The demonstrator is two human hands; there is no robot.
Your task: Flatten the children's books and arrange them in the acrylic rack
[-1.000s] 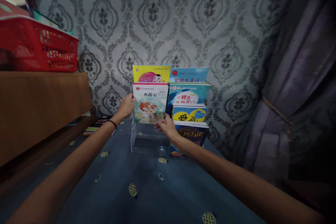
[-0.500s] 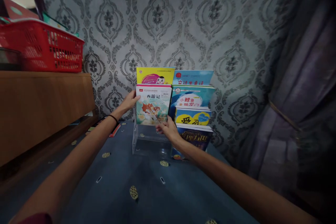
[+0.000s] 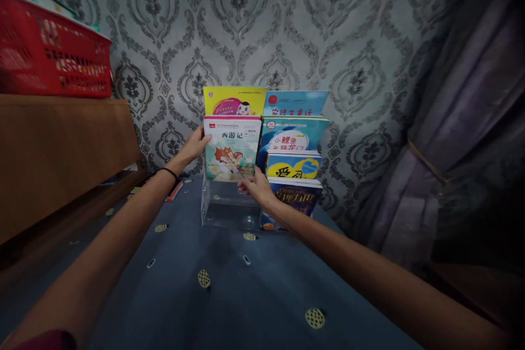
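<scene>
A picture book with a pale green cover (image 3: 223,145) stands upright in the left column of a clear plastic book rack (image 3: 229,214). At its left edge is my left hand (image 3: 197,142), the thumb on the front cover and the fingers partly hidden behind. My right hand (image 3: 259,187) grips the lower right corner. Behind this book rises a yellow book (image 3: 223,95). The right column holds a light blue book (image 3: 297,101), a teal book (image 3: 318,132), a yellow-and-blue book (image 3: 293,165) and a dark blue book (image 3: 303,199).
On the left, a red plastic basket (image 3: 77,68) stands on a wooden cabinet (image 3: 69,147). Several books (image 3: 174,191) lie by the wall at the left. A blue patterned cloth (image 3: 176,295) lies under the rack. Grey curtains (image 3: 406,186) hang on the right.
The camera view has tilted down and turned slightly right, so the rack appears higher and further left. Both hands keep their hold on the pale green book, which shows no clear movement in the rack.
</scene>
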